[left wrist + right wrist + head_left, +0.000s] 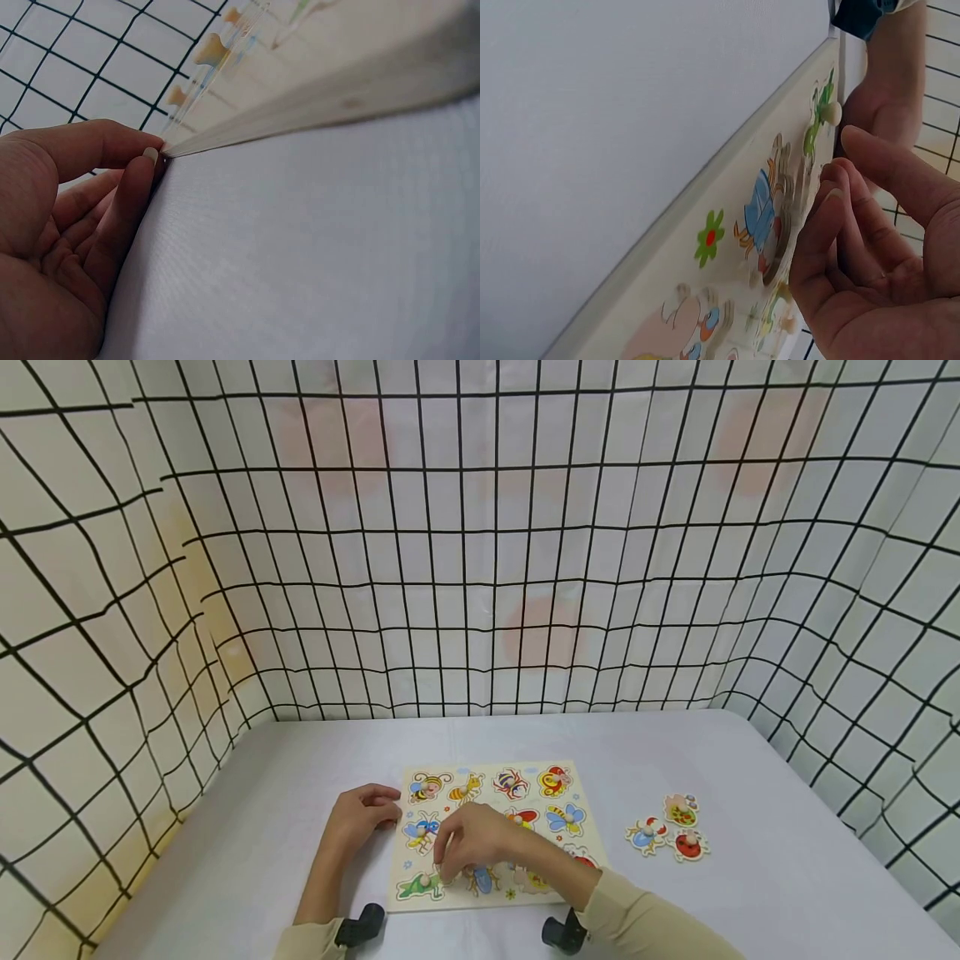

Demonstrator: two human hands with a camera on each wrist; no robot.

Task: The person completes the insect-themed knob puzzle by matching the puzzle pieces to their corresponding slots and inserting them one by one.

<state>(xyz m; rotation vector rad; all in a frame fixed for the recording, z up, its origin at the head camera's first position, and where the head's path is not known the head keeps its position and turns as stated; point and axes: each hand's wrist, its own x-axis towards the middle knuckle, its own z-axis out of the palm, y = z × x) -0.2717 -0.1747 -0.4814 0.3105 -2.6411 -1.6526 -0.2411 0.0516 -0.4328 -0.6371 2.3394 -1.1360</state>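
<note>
A wooden knob puzzle board [442, 903] printed with colourful insects lies flat on the table. At its left edge is my left hand [363, 817]; in the left wrist view its thumb and forefinger tips touch the board's side [315, 112]. My right hand [474, 839] hovers over the lower left of the board, fingers bent loosely. A green grasshopper piece [420, 885] sits in the board there, its pale knob [830, 113] close to my right thumb but apart from it. Beside it, a recess with a blue-winged insect picture [761, 214] has no knob.
On the table to the right of the board lie three loose pieces: a blue-winged insect [647, 835], a red ladybird [688, 844] and a snail-like piece [681, 810]. A black grid net [495, 581] over white cloth surrounds the table at the back and sides.
</note>
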